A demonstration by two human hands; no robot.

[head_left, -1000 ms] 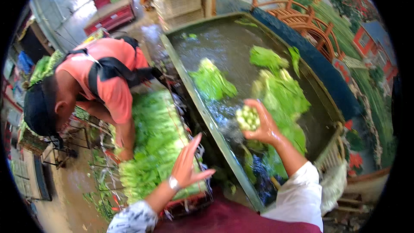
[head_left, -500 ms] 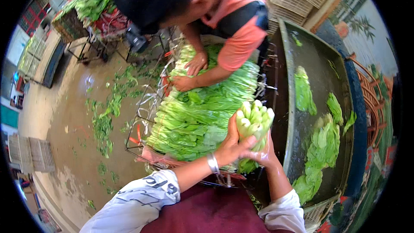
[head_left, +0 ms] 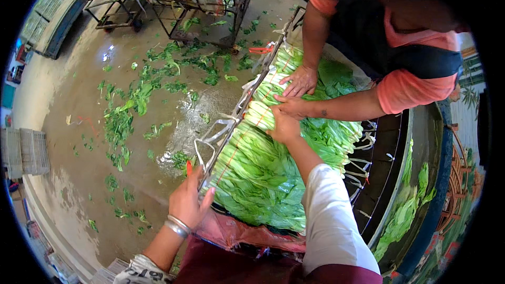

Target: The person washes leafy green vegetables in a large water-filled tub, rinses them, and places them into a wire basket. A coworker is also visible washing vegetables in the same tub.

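Observation:
Leafy greens [head_left: 258, 171] with pale stems lie packed in rows in a wire-framed cart [head_left: 231, 126], stem ends toward its left side. My right hand [head_left: 285, 126] reaches across the greens and rests on pale stems, thumb and fingers apart; some fingertips are hidden. Close beside it, a co-worker's two hands [head_left: 301, 81] press on the same stems. At the cart's near left corner is my left hand [head_left: 188, 200], thumb and fingers apart, with fingertips by the frame's edge. A pink sheet [head_left: 231, 229] hangs over the cart's near edge.
A long water trough [head_left: 386, 231] with loose greens [head_left: 402, 221] runs along the right. Leaf scraps [head_left: 118, 126] litter the wet floor. Another loaded cart [head_left: 194, 0] stands at the back, and white crates [head_left: 31, 152] at far left. White ties [head_left: 218, 129] hang from the cart's frame.
The bunch I held upright in both hands is out of them. My right hand has moved onto the packed stems, my left to the cart's corner. The view has shifted; the co-worker now appears farther right.

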